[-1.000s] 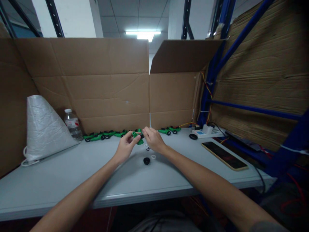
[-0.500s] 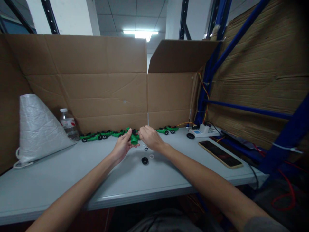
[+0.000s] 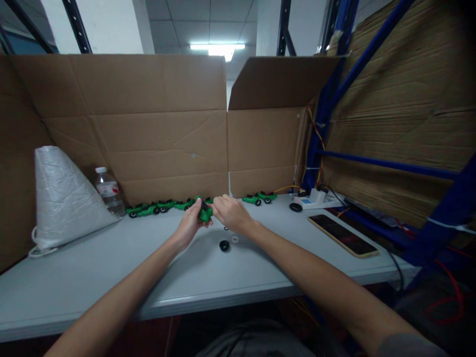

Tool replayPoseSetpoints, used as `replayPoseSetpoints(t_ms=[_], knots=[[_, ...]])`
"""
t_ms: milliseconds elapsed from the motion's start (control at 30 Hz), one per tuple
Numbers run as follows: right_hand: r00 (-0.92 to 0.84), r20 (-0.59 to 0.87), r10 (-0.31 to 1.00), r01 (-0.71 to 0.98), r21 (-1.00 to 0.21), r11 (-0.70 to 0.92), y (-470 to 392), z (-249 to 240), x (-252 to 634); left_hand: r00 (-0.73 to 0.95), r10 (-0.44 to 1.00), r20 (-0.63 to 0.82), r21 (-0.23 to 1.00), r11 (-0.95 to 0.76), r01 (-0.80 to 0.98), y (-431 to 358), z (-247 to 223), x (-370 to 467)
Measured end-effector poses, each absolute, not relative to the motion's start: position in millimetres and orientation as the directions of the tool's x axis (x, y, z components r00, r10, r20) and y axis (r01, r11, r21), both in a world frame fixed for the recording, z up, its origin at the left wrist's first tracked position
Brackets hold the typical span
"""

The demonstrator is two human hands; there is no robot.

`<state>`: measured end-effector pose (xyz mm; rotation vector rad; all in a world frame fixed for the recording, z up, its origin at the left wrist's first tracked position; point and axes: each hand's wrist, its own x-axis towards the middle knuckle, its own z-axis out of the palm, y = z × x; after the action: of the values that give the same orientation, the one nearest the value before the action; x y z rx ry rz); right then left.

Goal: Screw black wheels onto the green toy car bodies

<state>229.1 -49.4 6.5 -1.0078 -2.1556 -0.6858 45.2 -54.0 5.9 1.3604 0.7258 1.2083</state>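
My left hand [image 3: 189, 223] is closed round a green toy car [image 3: 205, 213] with black parts, holding it tilted above the table. At the car's right side, my right hand [image 3: 231, 213] has its fingers curled together against it. Whatever small piece those fingers may pinch is hidden. Below the hands lie a black wheel [image 3: 224, 246], a white ring [image 3: 235, 239] and a small dark ring [image 3: 226, 228], partly covered by my right hand.
Several green toy cars [image 3: 143, 210] line the table's back edge, with more green cars [image 3: 259, 199] right of my hands. A white bag [image 3: 70, 203] and a water bottle [image 3: 109, 191] stand left. A phone [image 3: 342, 235], power strip [image 3: 323, 200] and black ring [image 3: 296, 207] lie right. Cardboard [image 3: 167, 139] walls the back.
The car in my left hand has turned slightly. My right hand has shifted a little and covers more of the small rings below. The view has moved slightly.
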Motion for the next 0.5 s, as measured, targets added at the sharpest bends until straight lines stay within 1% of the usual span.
replayPoseSetpoints(t_ms=[133,200,267,333,500], knots=[[-0.33,0.74,0.586,0.853,-0.033,0.521,-48.3,6.8,231.5,0.236,0.906,0.35,0.937,-0.332,-0.112,-55.4,7.1,45.1],[-0.278,0.723,0.633,0.857,-0.112,0.504,-47.3,7.2,233.1,0.223,0.889,0.399,0.916,-0.394,-0.07,-56.2,6.8,45.5],[-0.251,0.713,0.655,0.854,-0.155,0.496,-46.5,7.4,234.0,0.215,0.872,0.44,0.895,-0.444,-0.032,-56.4,5.9,45.9],[-0.236,0.709,0.665,0.852,-0.178,0.493,-46.0,7.6,234.2,0.221,0.864,0.452,0.888,-0.458,-0.024,-55.8,4.5,46.3],[-0.219,0.682,0.698,0.857,-0.207,0.472,-45.5,7.0,232.7,0.238,0.87,0.431,0.902,-0.421,-0.093,-56.1,3.4,47.2]])
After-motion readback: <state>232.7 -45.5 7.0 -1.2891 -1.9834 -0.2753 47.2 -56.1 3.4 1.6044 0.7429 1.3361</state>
